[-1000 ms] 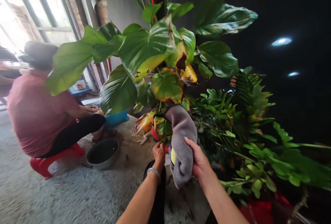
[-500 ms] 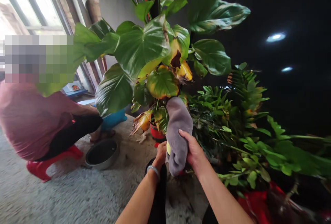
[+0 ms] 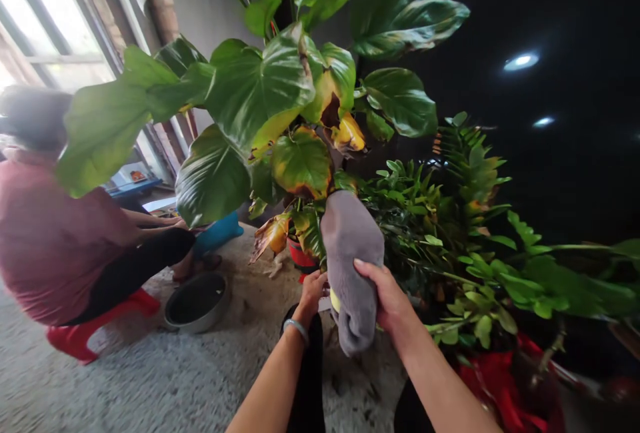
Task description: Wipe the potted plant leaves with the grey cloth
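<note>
My right hand (image 3: 383, 289) is wrapped round a soft grey plush thing (image 3: 353, 246), its thumb lying across the front. I cannot tell whether this is a stuffed toy or another plush article. On its left side shows a small yellow patch (image 3: 335, 298), and the lower end is folded in. My left hand (image 3: 313, 293), with a light bracelet at the wrist, is closed by the plush thing's left edge. A small white piece like a tag (image 3: 325, 303) is just below those fingers; what they pinch is hidden.
A large-leaved potted plant (image 3: 265, 83) rises in front, its red pot (image 3: 301, 259) behind my hands. Bushy plants (image 3: 425, 213) and a red bag-like thing (image 3: 493, 386) are at right. A person in pink (image 3: 65, 239) sits left on a red stool (image 3: 85, 333), beside a grey basin (image 3: 196, 303).
The plush thing has shifted slightly right and down with my right hand and is turned broader towards me. A gap shows between it and my left hand. The view has moved a little.
</note>
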